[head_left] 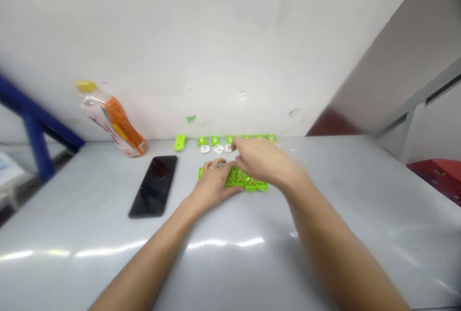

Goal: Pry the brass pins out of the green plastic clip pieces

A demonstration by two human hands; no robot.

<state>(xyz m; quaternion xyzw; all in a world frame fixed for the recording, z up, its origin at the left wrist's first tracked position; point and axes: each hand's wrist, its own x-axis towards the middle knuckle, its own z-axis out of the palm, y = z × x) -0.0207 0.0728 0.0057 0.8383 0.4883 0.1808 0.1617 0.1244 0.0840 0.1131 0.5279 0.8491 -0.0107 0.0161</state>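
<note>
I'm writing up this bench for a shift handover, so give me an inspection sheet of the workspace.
Surface: grey tabletop, glossy, with light reflections.
Job's things: front row of green pieces with gold-coloured parts inside, partly covered by the hands; back row of green pieces near the wall; white pieces between the rows; one longer green piece at the back row's left.
Clutter: dark phone; bottle with a yellow cap.
Left hand: over the front row's left end.
Right hand: above the front row, fingers curled; any grip can't be told.
Cables: nothing seen.
Surroundings: marked white wall behind; blue frame left; red object right.
</note>
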